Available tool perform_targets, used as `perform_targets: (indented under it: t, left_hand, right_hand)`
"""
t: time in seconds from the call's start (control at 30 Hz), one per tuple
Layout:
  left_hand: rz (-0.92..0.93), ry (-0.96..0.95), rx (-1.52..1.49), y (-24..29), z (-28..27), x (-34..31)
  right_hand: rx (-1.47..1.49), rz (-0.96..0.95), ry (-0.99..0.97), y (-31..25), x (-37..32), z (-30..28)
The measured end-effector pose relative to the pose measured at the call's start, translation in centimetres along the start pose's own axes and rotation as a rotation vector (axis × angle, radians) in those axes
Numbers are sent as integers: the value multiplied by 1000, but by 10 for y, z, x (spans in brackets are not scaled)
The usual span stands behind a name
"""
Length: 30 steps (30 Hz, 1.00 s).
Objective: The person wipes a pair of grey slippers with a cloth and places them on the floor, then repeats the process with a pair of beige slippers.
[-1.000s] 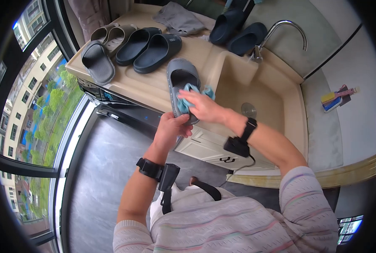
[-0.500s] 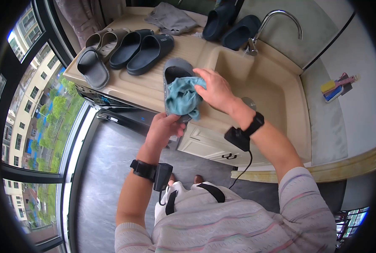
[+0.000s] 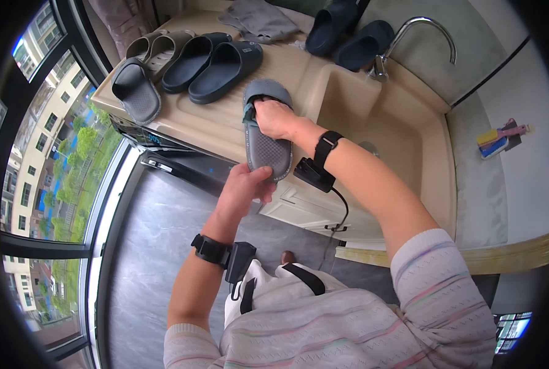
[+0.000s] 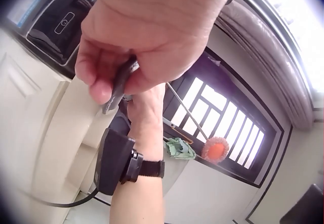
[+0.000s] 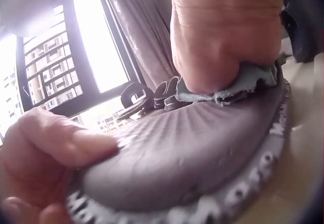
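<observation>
A grey slipper (image 3: pixel 268 144) lies over the counter's front edge, its strap end pointing away from the person. The left hand (image 3: pixel 245 187) pinches its heel, thumb on top; in the left wrist view that hand (image 4: pixel 152 37) has the sole's dark edge between thumb and fingers. Under the strap, the right hand (image 3: pixel 276 118) presses a teal cloth (image 3: pixel 248 113) against the footbed, its fingertips hidden. The right wrist view shows the cloth (image 5: pixel 238 88) bunched beneath the right hand (image 5: pixel 225 37), above the ribbed footbed (image 5: pixel 172 153).
Behind and left on the counter (image 3: pixel 225 132) stand another grey slipper (image 3: pixel 136 92), beige slippers (image 3: pixel 164 54) and a dark blue pair (image 3: pixel 225 71). More dark slippers (image 3: pixel 364 46) sit by the faucet (image 3: pixel 379 67). A grey cloth (image 3: pixel 259 21) lies at the back, the sink (image 3: pixel 410 147) at the right.
The right hand has moved forward and left into the strap opening with the teal cloth, which was spread over the footbed half a second ago. The left hand still holds the heel.
</observation>
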<state>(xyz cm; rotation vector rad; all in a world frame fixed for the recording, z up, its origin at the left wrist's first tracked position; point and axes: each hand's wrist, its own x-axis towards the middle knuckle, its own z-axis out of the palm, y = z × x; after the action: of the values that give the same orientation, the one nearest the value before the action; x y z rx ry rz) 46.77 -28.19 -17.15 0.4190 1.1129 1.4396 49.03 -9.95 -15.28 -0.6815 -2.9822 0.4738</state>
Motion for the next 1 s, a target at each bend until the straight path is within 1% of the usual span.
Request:
perform_targets:
  t: [0.07,0.13,0.2,0.23,0.3,0.33,0.4,0.43,0.47,0.53,0.6,0.63,0.67,0.7,0.73,0.8,0.87,0.9,0.93,0.97,1.0]
  left_hand:
    - [15,50,-9,4,4,0]
    - [40,58,-12,7,6,-1]
    - [51,59,-17,4,6,-1]
    - [54,38,-6,4,2,0]
    - [46,-21,37,11,-6,-2]
    - [-22,-11,120,18,-13,-4]
    - [-31,19,169,37,-28,-11]
    - [-43,38,189,47,-39,-12]
    - [-54,58,207,58,-51,-12]
    - [-46,145,425,82,-66,-14]
    - [-2,389,821,99,-73,-9]
    - [169,608,1121,100,-69,-7]
    - [170,607,1126,99,-61,-3]
    - [526,698,1279,95,-49,3]
    - [895,776,1410,92,-35,9]
    - [693,472,1376,88,0,20]
    - [666,516,1676,69,8,48]
    - [663,524,1672,64,6,52]
    - [651,497,1771,56,1,53]
    - [632,460,1871,50,-5,57]
    - [612,451,1867,51,-7,59]
  right_hand:
    - [15,-34,29,0,-4,-3]
    - [11,-185,215,-4,-36,2]
    - [73,-341,343,-1,-71,5]
    - [69,-339,350,-3,-87,1]
    - [174,-389,272,-7,-116,-12]
    - [176,-381,287,-8,-128,-20]
    - [460,-384,31,-7,-151,-34]
    - [480,-300,67,0,-159,-41]
    - [486,-289,74,15,-161,-45]
    - [652,-41,272,51,-153,-54]
    - [809,137,354,74,-139,-67]
    - [812,138,358,80,-129,-70]
    - [801,166,410,84,-117,-71]
    - [790,194,461,88,-104,-70]
    - [794,196,461,93,-87,-63]
    - [656,116,546,93,-52,-42]
    - [554,141,389,71,-37,-38]
    - [460,36,340,64,-29,-29]
    - [460,33,332,66,-21,-27]
    - [218,16,271,68,-14,-22]
    - [-22,0,200,69,-10,-15]
